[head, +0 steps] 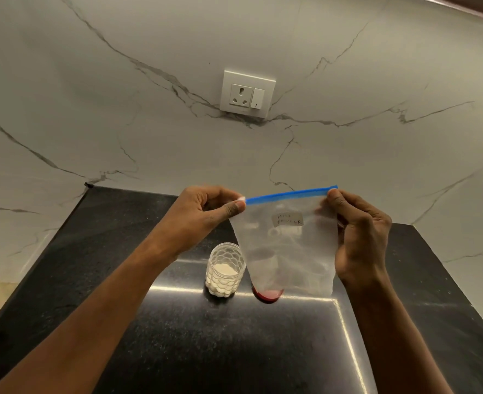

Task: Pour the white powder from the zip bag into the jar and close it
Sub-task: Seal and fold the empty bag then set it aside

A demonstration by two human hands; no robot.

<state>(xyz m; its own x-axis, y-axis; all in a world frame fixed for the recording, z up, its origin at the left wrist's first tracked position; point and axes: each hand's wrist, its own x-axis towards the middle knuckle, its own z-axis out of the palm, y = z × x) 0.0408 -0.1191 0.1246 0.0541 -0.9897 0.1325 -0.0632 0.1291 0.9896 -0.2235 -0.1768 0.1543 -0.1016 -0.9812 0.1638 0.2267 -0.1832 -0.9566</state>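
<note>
Black polished surface [177,336] against a marble wall. Near: open jar [225,269], upright, part-filled with white powder; red lid [267,294] just beside it. Above: zip bag [288,245], apparently emptied, hanging mouth-up, blue seal level. Left hand [203,211] and right hand [359,237], each grip pinching one seal end. Pouring looks done; next, lid onto jar. Far: wall socket [247,93].

Veined marble wall [92,109], black countertop [206,351], socket [247,93]

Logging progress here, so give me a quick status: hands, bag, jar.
Left hand and right hand pinch zip bag at its blue seal, held up, looks empty. Jar open, partly filled with white powder. Red lid on counter behind bag. Nothing obstructing.
</note>
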